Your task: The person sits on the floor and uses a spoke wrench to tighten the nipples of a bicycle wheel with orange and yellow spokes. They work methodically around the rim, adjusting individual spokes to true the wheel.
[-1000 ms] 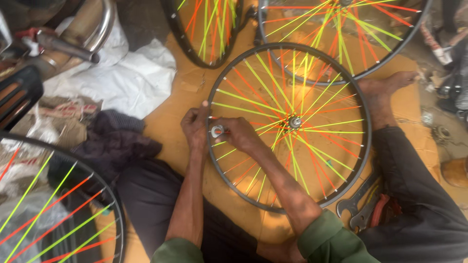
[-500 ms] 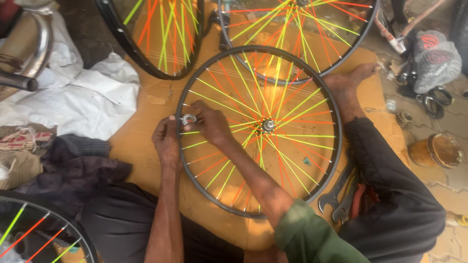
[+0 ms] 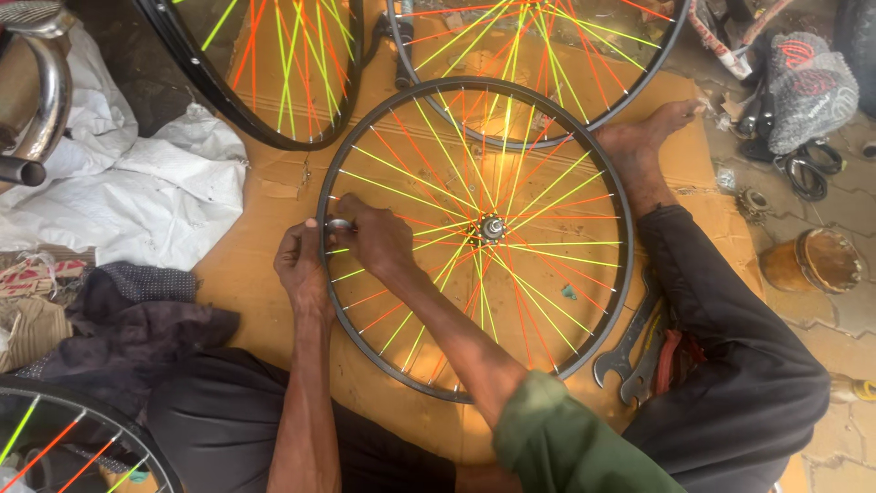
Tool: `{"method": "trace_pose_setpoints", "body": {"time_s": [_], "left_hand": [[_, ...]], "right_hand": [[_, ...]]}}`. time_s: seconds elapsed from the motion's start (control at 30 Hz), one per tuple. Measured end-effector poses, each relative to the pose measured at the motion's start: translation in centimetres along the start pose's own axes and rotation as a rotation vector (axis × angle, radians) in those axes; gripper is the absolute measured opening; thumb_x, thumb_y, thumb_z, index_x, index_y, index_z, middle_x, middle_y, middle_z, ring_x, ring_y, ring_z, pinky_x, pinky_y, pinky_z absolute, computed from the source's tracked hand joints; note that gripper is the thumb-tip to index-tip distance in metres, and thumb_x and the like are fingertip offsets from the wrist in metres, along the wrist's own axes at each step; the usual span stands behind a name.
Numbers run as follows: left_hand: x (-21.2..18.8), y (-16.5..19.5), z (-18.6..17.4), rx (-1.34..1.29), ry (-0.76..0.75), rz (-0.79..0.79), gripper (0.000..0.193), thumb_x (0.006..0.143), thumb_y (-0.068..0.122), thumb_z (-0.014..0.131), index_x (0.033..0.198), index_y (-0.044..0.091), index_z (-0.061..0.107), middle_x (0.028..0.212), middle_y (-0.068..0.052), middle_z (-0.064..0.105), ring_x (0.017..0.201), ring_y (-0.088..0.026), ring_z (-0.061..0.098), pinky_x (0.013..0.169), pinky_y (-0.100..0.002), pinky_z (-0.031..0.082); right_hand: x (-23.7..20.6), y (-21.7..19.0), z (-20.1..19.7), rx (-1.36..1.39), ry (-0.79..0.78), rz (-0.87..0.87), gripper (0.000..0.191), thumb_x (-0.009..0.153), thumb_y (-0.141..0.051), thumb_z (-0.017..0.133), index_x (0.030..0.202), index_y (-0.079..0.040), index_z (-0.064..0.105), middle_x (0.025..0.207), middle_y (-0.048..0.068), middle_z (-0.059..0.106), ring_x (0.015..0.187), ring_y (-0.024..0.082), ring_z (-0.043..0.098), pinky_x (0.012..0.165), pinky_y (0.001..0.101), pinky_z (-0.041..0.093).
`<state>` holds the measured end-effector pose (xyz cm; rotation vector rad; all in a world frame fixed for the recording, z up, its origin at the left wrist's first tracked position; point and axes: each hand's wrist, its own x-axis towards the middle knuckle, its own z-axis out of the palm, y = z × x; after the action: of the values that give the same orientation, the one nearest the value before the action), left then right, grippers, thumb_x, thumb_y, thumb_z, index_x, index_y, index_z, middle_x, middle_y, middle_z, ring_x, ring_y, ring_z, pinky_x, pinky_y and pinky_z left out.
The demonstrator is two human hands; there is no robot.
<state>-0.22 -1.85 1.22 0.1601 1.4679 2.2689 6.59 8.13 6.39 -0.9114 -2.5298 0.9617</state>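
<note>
Together, both hands [image 3: 342,246] pinch a small tool [image 3: 339,224] at the wheel rim [image 3: 321,196].

- Bare cardboard [image 3: 246,283] is lying open just left of the wheel [image 3: 474,239], giving the left hand [image 3: 301,267] room there.
- Two more wheels [image 3: 274,73] are crowding the far side, one overlapping the rim.
- A bare foot [image 3: 643,146] and trouser leg [image 3: 730,329] are blocking the right side.
- Spanners [image 3: 630,342] are lying just beside the rim's lower right.
- White cloth [image 3: 137,192] and dark cloth [image 3: 128,319] are hemming in the left edge.
</note>
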Motion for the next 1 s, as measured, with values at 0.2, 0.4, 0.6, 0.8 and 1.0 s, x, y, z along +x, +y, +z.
{"method": "trace_pose_setpoints", "body": {"time_s": [0.2, 0.4, 0.6, 0.8, 1.0], "left_hand": [[0.2, 0.1, -0.1, 0.048, 0.006, -0.001, 0.022, 0.104, 0.024, 0.065, 0.097, 0.004, 0.070, 0.087, -0.001, 0.071, 0.077, -0.009, 0.060, 0.073, -0.027, 0.049], [0.2, -0.8, -0.7, 0.047, 0.006, 0.008, 0.025, 0.106, 0.026, 0.066, 0.097, 0.003, 0.070, 0.085, -0.002, 0.068, 0.076, -0.009, 0.057, 0.072, -0.027, 0.047], [0.4, -0.9, -0.5, 0.075, 0.039, -0.010, 0.025, 0.103, 0.027, 0.066, 0.096, 0.003, 0.070, 0.086, -0.001, 0.069, 0.079, -0.009, 0.060, 0.076, -0.026, 0.048], [1.2, -2.2, -0.9, 0.082, -0.011, 0.096, 0.019, 0.102, 0.024, 0.065, 0.099, 0.005, 0.070, 0.090, 0.003, 0.067, 0.085, -0.007, 0.059, 0.079, -0.026, 0.049], [0.6, -1.6, 0.3, 0.003, 0.007, 0.058, 0.024, 0.103, 0.024, 0.066, 0.095, 0.002, 0.071, 0.084, 0.000, 0.067, 0.079, -0.008, 0.057, 0.073, -0.028, 0.047]], "right_hand": [[0.9, -0.3, -0.4, -0.156, -0.207, 0.048, 0.027, 0.085, -0.040, 0.075, 0.099, -0.018, 0.067, 0.084, 0.004, 0.075, 0.084, 0.029, 0.074, 0.071, 0.0452, 0.053], [-0.1, 1.3, -0.1, 0.085, -0.028, -0.012, 0.023, 0.089, -0.039, 0.069, 0.103, -0.021, 0.071, 0.086, 0.003, 0.076, 0.082, 0.026, 0.076, 0.071, 0.0435, 0.057], [1.7, 0.4, 0.7, -0.242, -0.196, 0.085, 0.020, 0.086, -0.035, 0.075, 0.102, -0.022, 0.074, 0.092, 0.006, 0.077, 0.090, 0.029, 0.074, 0.078, 0.0440, 0.055], [0.2, 1.9, -0.1, 0.240, -0.055, -0.059, 0.019, 0.088, -0.026, 0.069, 0.104, -0.016, 0.065, 0.096, 0.007, 0.076, 0.092, 0.028, 0.075, 0.078, 0.0413, 0.055], [2.1, 0.3, -0.1, -0.313, -0.183, 0.081, 0.022, 0.090, -0.042, 0.072, 0.097, -0.021, 0.072, 0.092, 0.012, 0.075, 0.092, 0.036, 0.072, 0.078, 0.0481, 0.053]]}}
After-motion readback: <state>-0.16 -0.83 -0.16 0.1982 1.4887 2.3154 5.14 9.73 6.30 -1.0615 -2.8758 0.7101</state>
